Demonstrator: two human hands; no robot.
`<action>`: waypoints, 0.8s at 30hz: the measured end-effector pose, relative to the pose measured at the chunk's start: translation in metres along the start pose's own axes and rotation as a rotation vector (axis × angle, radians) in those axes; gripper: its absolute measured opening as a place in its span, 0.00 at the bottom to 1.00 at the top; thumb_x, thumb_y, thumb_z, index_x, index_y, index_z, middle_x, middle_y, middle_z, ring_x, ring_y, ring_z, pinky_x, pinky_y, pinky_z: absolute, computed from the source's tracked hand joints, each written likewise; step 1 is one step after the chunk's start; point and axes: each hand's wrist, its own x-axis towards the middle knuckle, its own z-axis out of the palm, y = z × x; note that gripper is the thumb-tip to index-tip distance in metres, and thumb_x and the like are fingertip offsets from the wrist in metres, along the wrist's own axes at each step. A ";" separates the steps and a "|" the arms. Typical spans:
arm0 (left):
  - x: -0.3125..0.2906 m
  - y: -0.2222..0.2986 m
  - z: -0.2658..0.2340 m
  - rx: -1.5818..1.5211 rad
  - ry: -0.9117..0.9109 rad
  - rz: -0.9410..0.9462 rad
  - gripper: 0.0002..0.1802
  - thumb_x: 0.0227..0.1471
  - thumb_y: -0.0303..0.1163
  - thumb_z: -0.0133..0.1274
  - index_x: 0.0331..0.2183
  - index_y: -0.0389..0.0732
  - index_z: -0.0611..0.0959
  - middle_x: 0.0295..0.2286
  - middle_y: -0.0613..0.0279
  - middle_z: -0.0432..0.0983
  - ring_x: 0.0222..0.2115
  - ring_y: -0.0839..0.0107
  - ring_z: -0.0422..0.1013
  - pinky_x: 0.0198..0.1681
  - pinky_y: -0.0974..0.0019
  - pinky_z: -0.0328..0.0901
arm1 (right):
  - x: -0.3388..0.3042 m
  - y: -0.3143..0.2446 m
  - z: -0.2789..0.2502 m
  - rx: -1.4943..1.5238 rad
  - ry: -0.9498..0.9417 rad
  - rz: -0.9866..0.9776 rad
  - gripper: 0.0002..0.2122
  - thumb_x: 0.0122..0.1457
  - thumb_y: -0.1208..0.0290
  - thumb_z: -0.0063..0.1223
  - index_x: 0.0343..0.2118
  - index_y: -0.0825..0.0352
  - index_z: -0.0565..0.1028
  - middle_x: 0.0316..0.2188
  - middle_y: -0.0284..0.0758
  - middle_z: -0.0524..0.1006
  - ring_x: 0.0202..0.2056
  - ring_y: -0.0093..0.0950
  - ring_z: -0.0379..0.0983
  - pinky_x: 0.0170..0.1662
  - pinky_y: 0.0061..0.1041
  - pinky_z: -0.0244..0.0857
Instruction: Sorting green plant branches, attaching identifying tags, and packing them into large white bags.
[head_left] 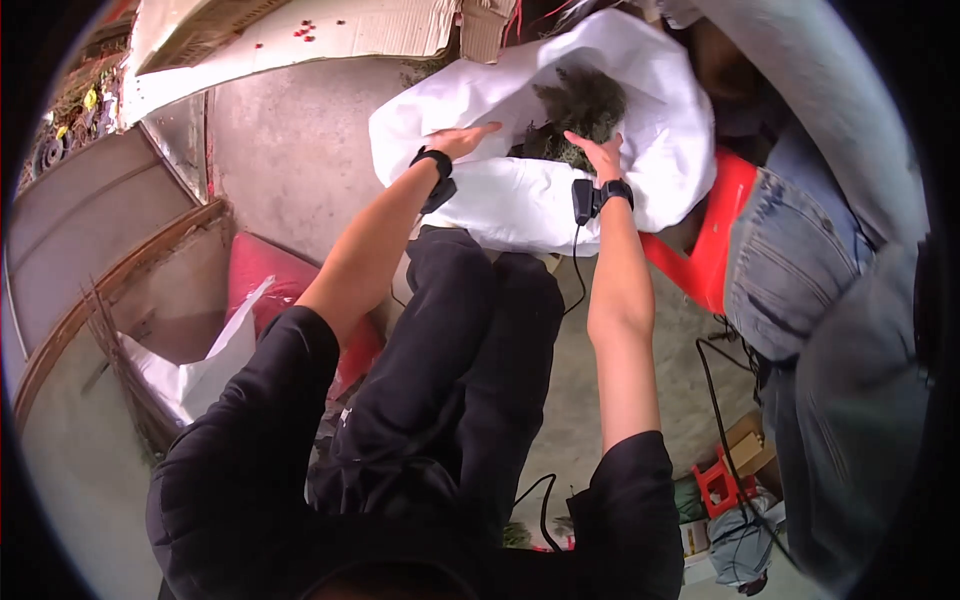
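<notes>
A big white sack point(660, 130) stands in front of my knees with its mouth spread wide. Dark green, feathery sprigs point(580, 100) lie inside it. Over the sack's left rim, my left hand point(466, 139) reaches in with fingers stretched, holding nothing. My right hand point(599, 154) is at the near right of the mouth, beside the sprigs, with thumb and fingers spread. I cannot tell whether its fingertips touch the sprigs. Both wrists carry black bands with small devices.
A person in jeans point(800, 250) sits close on the right on a red plastic stool point(730, 220). Flattened cardboard point(370, 30) with small red bits lies at the far left. A pink-red sack point(270, 275) and a white bag point(200, 375) are at left. A black cable point(715, 400) trails at right.
</notes>
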 end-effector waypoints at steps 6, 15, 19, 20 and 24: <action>0.053 -0.018 0.046 0.173 0.287 -0.302 0.52 0.46 0.71 0.45 0.59 0.40 0.67 0.61 0.50 0.57 0.62 0.51 0.52 0.63 0.41 0.39 | 0.027 0.055 0.054 -0.277 -0.024 -0.037 0.73 0.24 0.37 0.73 0.67 0.68 0.34 0.67 0.52 0.37 0.66 0.52 0.38 0.66 0.47 0.44; 0.135 -0.056 0.133 0.291 0.374 0.602 0.24 0.55 0.43 0.50 0.50 0.42 0.78 0.46 0.57 0.76 0.52 0.57 0.66 0.57 0.44 0.55 | 0.075 0.110 0.095 -0.354 -0.114 -0.434 0.59 0.34 0.40 0.69 0.65 0.67 0.48 0.63 0.55 0.51 0.63 0.52 0.49 0.62 0.47 0.51; 0.147 -0.088 0.124 0.197 0.186 0.331 0.24 0.54 0.43 0.50 0.50 0.42 0.78 0.47 0.57 0.75 0.52 0.57 0.66 0.58 0.46 0.55 | 0.057 0.108 0.077 -0.239 -0.366 -0.363 0.42 0.48 0.47 0.59 0.62 0.67 0.57 0.61 0.45 0.61 0.61 0.42 0.57 0.61 0.36 0.53; 0.148 -0.087 0.124 0.228 0.184 0.295 0.25 0.54 0.43 0.51 0.50 0.42 0.77 0.47 0.57 0.75 0.52 0.58 0.66 0.58 0.46 0.55 | 0.051 0.107 0.068 -0.189 -0.401 -0.337 0.36 0.55 0.49 0.54 0.61 0.68 0.61 0.60 0.41 0.64 0.60 0.38 0.60 0.61 0.32 0.54; 0.144 -0.072 0.139 0.318 0.191 0.216 0.26 0.53 0.44 0.52 0.51 0.42 0.77 0.48 0.57 0.74 0.52 0.58 0.65 0.58 0.48 0.55 | 0.045 0.116 0.061 0.102 -0.499 -0.122 0.34 0.50 0.55 0.59 0.58 0.68 0.64 0.59 0.42 0.66 0.59 0.39 0.61 0.60 0.32 0.57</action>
